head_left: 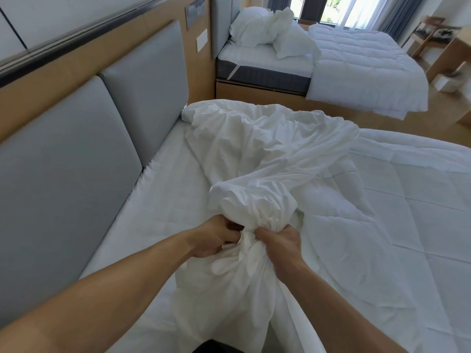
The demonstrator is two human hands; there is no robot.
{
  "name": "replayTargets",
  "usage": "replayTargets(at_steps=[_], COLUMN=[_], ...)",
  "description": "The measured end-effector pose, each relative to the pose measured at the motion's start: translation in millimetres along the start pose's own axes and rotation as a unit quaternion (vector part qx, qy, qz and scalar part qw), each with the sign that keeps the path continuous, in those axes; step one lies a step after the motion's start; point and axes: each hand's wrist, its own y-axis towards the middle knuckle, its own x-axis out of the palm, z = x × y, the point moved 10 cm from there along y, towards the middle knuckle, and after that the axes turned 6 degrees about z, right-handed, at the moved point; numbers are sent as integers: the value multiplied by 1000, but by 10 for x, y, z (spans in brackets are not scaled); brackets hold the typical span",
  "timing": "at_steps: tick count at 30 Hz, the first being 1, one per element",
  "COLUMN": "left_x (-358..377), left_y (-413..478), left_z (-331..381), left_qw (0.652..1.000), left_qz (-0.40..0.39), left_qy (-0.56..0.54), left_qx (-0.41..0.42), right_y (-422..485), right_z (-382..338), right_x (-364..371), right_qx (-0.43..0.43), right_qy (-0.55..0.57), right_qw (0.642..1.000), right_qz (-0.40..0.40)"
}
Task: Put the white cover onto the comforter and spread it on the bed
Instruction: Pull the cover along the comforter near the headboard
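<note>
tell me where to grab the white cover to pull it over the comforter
Grip the white cover at its bunched neck, where the left hand and right hand hold it, coming from the near side; the rest trails loose across the comforter.

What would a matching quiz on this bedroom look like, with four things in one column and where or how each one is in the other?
Things
1. white cover
2. comforter
3. headboard
4. pillows

Places or states
A. piled on the far bed
B. grey padded panels along the wall
C. bunched up, gripped by the left hand and the right hand
D. quilted, lying spread out on the near bed

Pairs: 1-C, 2-D, 3-B, 4-A
</note>
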Motion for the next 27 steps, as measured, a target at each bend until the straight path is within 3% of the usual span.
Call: replayTargets(at_steps=[7,11,15,21,27], left_x=[241,189,164,304,52], left_y=[60,1,-64,-114,-195], left_z=[280,269,181,401,549], left_qw=[973,962,975,941,929], left_qz=[44,110,134,119,157], left_qy=[186,192,112,251,253], left_qx=[128,161,137,191,219], right_y=[27,29,24,-3,29], right_z=[65,99,108,109,-95], right_x=[-160,-160,-184,-172,-365], right_qx=[21,24,24,12,-29], right_qy=[45,51,66,47,41], right_qw=[999,998,998,999,998], right_qz=[5,-10,-8,-12,32])
